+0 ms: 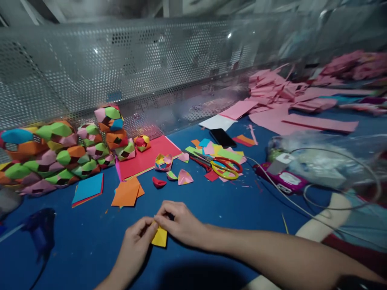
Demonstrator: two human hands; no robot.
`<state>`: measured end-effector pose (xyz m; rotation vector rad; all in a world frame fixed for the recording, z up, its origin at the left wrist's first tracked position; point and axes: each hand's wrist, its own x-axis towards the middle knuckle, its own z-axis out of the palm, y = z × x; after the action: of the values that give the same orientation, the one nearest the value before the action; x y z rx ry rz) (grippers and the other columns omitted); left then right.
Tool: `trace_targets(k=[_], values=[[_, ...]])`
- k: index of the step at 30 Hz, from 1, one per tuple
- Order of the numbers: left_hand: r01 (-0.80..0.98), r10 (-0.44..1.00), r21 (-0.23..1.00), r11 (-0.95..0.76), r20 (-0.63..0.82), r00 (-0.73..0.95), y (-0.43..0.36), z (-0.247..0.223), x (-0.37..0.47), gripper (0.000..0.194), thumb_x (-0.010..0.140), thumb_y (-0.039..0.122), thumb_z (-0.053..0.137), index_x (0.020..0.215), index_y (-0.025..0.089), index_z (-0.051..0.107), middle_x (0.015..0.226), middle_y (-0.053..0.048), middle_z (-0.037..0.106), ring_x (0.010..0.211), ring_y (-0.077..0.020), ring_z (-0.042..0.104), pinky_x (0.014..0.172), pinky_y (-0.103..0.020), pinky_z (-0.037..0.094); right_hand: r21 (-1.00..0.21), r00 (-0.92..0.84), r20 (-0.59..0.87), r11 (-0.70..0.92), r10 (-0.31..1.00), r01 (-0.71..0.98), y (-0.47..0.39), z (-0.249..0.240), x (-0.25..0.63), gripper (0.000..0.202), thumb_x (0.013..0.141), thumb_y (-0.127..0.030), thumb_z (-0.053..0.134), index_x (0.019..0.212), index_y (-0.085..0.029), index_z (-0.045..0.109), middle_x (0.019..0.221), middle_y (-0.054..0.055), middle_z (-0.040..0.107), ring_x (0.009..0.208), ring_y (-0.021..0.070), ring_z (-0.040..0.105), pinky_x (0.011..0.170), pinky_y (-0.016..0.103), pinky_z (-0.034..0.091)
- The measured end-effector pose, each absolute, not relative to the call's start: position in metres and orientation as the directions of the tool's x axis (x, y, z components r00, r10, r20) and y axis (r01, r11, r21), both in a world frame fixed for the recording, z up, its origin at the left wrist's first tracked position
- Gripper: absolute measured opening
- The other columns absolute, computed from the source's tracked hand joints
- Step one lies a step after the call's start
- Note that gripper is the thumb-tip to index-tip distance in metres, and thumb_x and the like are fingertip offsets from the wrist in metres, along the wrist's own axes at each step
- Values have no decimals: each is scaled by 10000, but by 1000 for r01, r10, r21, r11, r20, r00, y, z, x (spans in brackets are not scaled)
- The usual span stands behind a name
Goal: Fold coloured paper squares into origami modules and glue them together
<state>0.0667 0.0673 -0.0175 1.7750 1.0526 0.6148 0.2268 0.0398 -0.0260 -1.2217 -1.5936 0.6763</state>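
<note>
A small folded piece of yellow paper (160,237) is pinched between both hands, low in the middle of the view. My left hand (136,241) grips its left edge with thumb and forefinger. At the paper's upper edge, the thumb and fingers of my right hand (178,220) are closed on it. Orange paper squares (126,192) lie just beyond my left hand. Past my right hand are small folded pieces, one red (159,182) and one pink (184,177), and an open ring of folded paper (163,162).
Stacked coloured paper balls (65,155) stand at the left, above a blue glue gun (39,231). Scissors (222,166) lie on paper scraps near a black phone (223,138). A cable crosses the right side, near another person's arm (328,213).
</note>
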Motion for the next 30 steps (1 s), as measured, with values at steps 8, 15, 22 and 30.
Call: trace_targets(k=[8, 15, 22, 30], values=[[382, 834, 907, -177, -68, 548, 70, -17, 63, 289, 818, 405, 502, 869, 175, 670, 755, -14, 607, 750, -171, 520, 664, -220, 412, -856, -34, 380, 365, 925, 367, 41, -29, 225, 136, 799, -250, 574, 707, -151, 594, 648, -21, 548, 588, 80, 485, 534, 185, 365], [385, 830, 900, -204, -50, 556, 68, -18, 63, 287, 803, 437, 520, 734, 177, 620, 705, -2, 576, 679, -150, 493, 609, -216, 393, -792, -37, 458, 427, 888, 436, 39, -33, 225, 160, 808, -222, 553, 660, -161, 560, 638, -13, 561, 597, 91, 502, 561, 204, 381], [300, 818, 936, -186, -22, 575, 63, -18, 69, 279, 832, 394, 491, 722, 175, 625, 619, 6, 605, 610, -134, 542, 576, -207, 410, -753, -49, 479, 439, 876, 490, 37, -34, 230, 204, 828, -256, 529, 649, -159, 530, 629, -13, 549, 586, 88, 488, 553, 204, 363], [203, 909, 962, -182, 86, 409, 62, -26, 74, 220, 795, 330, 539, 758, 140, 642, 676, -17, 656, 617, -142, 590, 591, -230, 456, -825, -122, 278, 302, 953, 478, 40, -34, 240, 301, 845, -400, 468, 707, -148, 556, 641, -14, 546, 585, 89, 467, 533, 204, 344]])
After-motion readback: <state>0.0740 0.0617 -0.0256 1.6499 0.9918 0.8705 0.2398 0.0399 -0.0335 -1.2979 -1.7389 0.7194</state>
